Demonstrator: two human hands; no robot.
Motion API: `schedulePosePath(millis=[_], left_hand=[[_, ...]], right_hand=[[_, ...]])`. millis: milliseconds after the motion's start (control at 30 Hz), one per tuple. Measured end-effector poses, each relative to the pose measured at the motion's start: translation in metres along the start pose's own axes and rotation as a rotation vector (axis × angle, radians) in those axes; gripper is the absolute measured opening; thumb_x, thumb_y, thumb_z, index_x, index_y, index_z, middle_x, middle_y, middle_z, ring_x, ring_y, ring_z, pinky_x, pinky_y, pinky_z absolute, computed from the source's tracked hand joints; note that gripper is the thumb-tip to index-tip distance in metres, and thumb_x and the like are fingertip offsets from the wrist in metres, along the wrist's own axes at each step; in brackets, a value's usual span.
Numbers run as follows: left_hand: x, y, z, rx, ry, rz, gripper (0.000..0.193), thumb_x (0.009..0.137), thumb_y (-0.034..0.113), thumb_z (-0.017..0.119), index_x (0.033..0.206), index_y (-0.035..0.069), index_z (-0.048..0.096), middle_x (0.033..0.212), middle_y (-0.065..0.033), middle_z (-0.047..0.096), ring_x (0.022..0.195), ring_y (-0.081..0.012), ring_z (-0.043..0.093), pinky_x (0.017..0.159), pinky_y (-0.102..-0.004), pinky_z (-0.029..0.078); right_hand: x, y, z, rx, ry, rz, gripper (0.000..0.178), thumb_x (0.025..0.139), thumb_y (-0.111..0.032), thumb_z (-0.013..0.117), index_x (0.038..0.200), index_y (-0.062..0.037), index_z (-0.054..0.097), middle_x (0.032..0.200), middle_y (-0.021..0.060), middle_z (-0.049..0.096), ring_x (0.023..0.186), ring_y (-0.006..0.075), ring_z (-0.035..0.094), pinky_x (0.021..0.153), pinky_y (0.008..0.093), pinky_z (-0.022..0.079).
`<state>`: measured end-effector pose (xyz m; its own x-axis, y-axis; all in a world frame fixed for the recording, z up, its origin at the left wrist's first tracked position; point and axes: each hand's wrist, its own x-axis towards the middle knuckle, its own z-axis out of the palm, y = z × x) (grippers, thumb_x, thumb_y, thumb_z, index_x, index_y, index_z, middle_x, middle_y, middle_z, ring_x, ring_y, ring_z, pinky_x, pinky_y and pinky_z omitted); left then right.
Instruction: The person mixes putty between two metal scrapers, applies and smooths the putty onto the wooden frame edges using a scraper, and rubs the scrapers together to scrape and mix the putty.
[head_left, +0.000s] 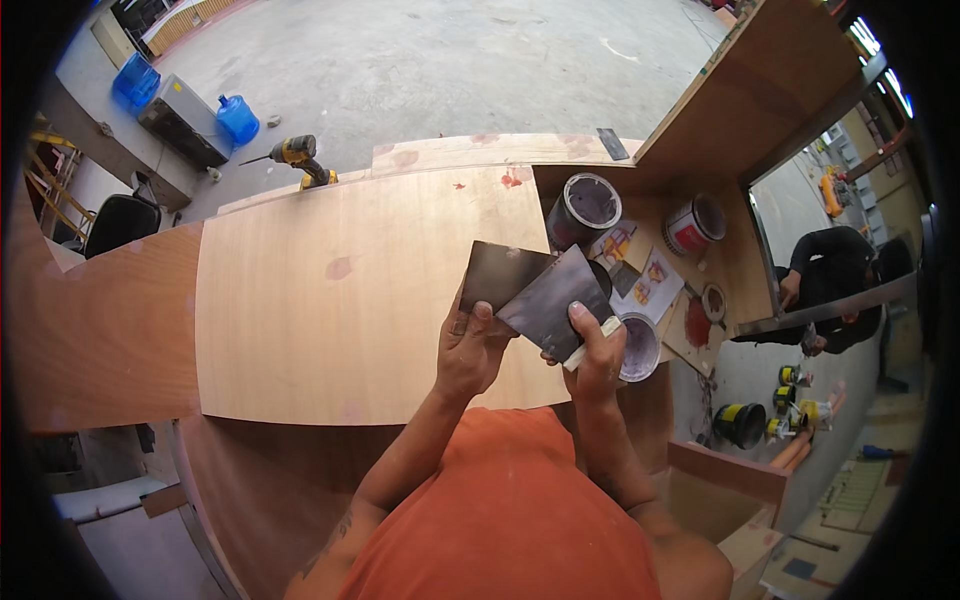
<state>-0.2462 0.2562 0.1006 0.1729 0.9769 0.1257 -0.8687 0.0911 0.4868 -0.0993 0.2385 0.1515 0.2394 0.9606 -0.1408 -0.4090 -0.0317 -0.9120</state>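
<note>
My left hand (468, 352) grips a flat, dark brown rectangular plate (500, 272), its thumb on the near edge. In my right hand (598, 358) is a grey putty spreader (560, 305) with a pale strip along its near edge. The spreader's blade overlaps the plate, and both are held above the right part of a pale wooden panel (370, 290). Reddish filler patches (340, 268) mark the panel. Just beyond my right hand stands an open tub (640, 348) with greyish paste on its inside.
An open can of greyish paste (590, 203), a red-labelled can (693, 225) and a board with red paste (697, 325) stand in the recess at right. A cordless drill (300, 160) rests at the panel's far edge. Another person (835, 265) crouches beyond an upright wooden panel (750, 90).
</note>
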Motion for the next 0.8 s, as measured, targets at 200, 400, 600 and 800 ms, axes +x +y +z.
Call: schedulePosePath(millis=[200,400,600,800], left_hand=[[0.000,-0.021,0.016,-0.010,0.036,0.087,0.045,0.102,0.017,0.048,0.144,0.006,0.035,0.138,-0.0128,0.050,0.126,-0.0262,0.051,0.105,-0.0433,0.044],[0.006,-0.029,0.018,-0.062,0.047,0.170,0.044,0.102,0.016,0.047,0.143,0.006,0.036,0.139,-0.0128,0.049,0.126,-0.0261,0.051,0.106,-0.0430,0.043],[0.009,-0.019,0.018,0.103,0.036,0.118,0.049,0.102,0.016,0.048,0.145,0.002,0.032,0.138,-0.0137,0.049,0.124,-0.0243,0.053,0.102,-0.0391,0.047],[0.012,0.015,0.010,0.347,-0.013,-0.097,0.051,0.102,0.019,0.048,0.147,0.000,0.032,0.132,-0.0126,0.054,0.117,-0.0193,0.056,0.093,-0.0313,0.049]], right_hand=[[0.003,-0.004,-0.012,0.019,-0.004,-0.029,0.025,0.087,-0.015,0.058,0.101,0.0061,0.057,0.080,0.0119,0.064,0.053,0.0167,0.062,0.041,0.0283,0.052],[-0.005,-0.005,-0.009,0.094,0.003,0.041,0.023,0.086,-0.014,0.059,0.098,0.0059,0.058,0.076,0.0120,0.063,0.049,0.0173,0.060,0.039,0.0278,0.051],[0.009,-0.011,-0.013,0.060,0.032,-0.009,0.021,0.085,-0.011,0.059,0.097,0.0055,0.058,0.075,0.0108,0.062,0.048,0.0167,0.059,0.038,0.0278,0.050],[0.017,-0.010,-0.014,-0.003,0.014,-0.012,0.022,0.084,-0.011,0.062,0.098,0.0054,0.059,0.074,0.0100,0.062,0.048,0.0163,0.059,0.038,0.0280,0.049]])
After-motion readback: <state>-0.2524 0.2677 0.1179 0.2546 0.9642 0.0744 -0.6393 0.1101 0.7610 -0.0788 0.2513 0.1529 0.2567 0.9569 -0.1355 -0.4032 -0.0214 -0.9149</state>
